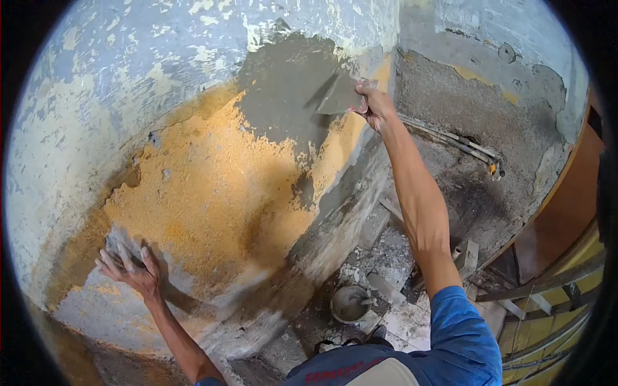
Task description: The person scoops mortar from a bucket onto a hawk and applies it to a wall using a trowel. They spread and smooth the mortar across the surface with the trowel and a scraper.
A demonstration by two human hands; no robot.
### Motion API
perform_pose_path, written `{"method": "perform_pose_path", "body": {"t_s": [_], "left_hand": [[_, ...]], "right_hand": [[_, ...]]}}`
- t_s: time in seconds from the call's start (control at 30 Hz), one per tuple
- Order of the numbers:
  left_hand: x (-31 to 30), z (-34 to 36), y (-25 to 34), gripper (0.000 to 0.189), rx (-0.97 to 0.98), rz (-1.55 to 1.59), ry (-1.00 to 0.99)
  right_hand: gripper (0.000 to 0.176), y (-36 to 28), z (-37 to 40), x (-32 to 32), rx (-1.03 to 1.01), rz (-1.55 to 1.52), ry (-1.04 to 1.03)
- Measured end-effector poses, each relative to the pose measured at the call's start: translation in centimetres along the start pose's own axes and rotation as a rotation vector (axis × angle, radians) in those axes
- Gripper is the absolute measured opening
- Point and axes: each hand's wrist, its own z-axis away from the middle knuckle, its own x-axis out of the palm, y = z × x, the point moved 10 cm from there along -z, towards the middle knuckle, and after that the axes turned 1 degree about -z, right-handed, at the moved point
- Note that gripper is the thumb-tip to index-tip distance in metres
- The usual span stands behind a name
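My right hand point(374, 106) grips a plastering trowel point(339, 94), its flat blade against or very close to the wall near the corner. Beside the blade spreads a patch of smooth wet grey plaster point(283, 87). Below and left of this patch, the wall shows a rough orange-yellow surface point(199, 193) with ragged edges. Low on the left, my left hand point(133, 269) rests against the wall with its fingers spread, holding nothing. The trowel's handle is mostly hidden by my fingers.
A bucket point(349, 303) with grey material stands on the littered floor by my feet. Pipes point(450, 138) run along the right wall's base. At the right are a curved brown panel point(553, 199) and a slatted frame point(547, 296). Peeling blue-white paint point(141, 58) covers the upper wall.
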Motion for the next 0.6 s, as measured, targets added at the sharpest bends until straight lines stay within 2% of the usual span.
{"method": "perform_pose_path", "body": {"t_s": [0.03, 0.1, 0.27, 0.4, 0.43, 0.47, 0.5, 0.53, 0.57, 0.6], "left_hand": [[-0.1, -0.2, 0.4, 0.060, 0.005, -0.021, -0.014], [0.0, 0.0, 0.4, 0.061, 0.006, -0.017, -0.021], [0.0, 0.5, 0.1, 0.064, 0.020, -0.022, -0.017], [0.5, 0.8, -0.1, 0.066, 0.019, -0.013, -0.080], [0.4, 0.6, 0.3, 0.066, 0.026, -0.009, -0.086], [0.6, 0.5, 0.7, 0.067, 0.036, 0.003, -0.094], [0.9, 0.4, 0.9, 0.067, 0.043, 0.013, -0.108], [0.9, 0.3, 0.8, 0.070, 0.034, -0.008, -0.104], [0.8, 0.4, 0.7, 0.073, 0.024, -0.028, -0.102], [0.8, 0.6, 0.8, 0.073, 0.029, -0.015, -0.121]], "right_hand": [[0.020, -0.1, -1.2, -0.2, -0.002, 0.005, 0.002], [0.016, -0.6, -3.6, -0.9, -0.027, 0.382, 0.072], [0.009, -3.9, -9.7, -0.3, -0.124, 0.466, 0.186], [0.011, -5.4, -11.9, 5.5, -0.178, 0.458, 0.198], [0.012, -5.0, -18.8, 5.9, -0.273, 0.541, 0.095], [0.012, -8.0, -17.5, 8.8, -0.465, 0.873, 0.109], [0.013, -10.9, -15.9, 11.0, -0.610, 0.929, 0.157], [0.015, -11.5, -16.0, 13.7, -0.574, 1.001, -0.114], [0.015, -13.6, -7.7, 15.8, -0.446, 0.624, -0.147], [0.012, -14.2, -15.0, 13.9, -0.546, 0.719, -0.227]]}}
